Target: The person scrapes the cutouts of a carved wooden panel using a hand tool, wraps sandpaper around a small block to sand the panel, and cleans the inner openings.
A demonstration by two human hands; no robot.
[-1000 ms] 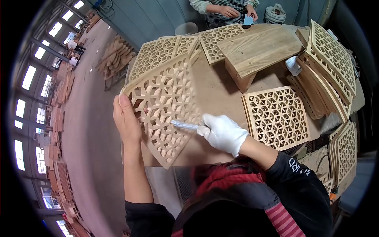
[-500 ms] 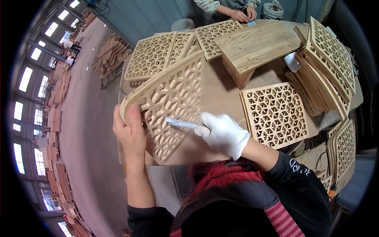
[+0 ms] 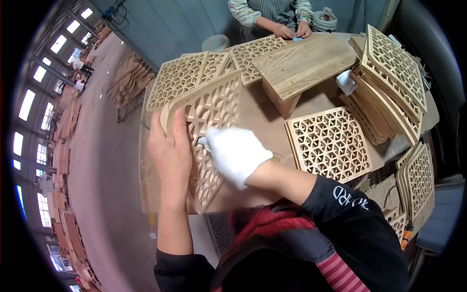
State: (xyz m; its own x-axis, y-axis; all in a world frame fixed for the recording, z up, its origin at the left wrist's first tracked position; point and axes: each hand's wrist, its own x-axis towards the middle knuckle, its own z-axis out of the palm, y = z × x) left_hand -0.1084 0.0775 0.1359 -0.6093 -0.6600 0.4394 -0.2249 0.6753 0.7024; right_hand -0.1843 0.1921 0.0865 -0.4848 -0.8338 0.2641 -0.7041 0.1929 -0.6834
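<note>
My bare left hand (image 3: 171,148) grips the left edge of a pale wooden lattice panel (image 3: 202,182), thumb on its face. The panel stands tilted above the table, its cut-out pattern facing me. My right hand (image 3: 238,153), in a white glove, is closed in front of the panel's face. A thin, pale grey strip-like tool (image 3: 201,141) pokes out of the glove towards the openings; its exact kind is unclear, and most of it is hidden. To the right of the glove lies a short stack of square lattice panels (image 3: 331,143).
A wooden bench-like block (image 3: 306,65) stands on the table (image 3: 258,104). More lattice panels (image 3: 177,80) lie at the back left, and curved panels (image 3: 396,68) lean at the right. Across the table are another person's hands (image 3: 293,32). Stacked wood (image 3: 131,78) stands on the floor.
My right hand has moved left and up, closer to the panel, with the tool now mostly covered. My left hand still holds the panel; the whole view has shifted slightly.
</note>
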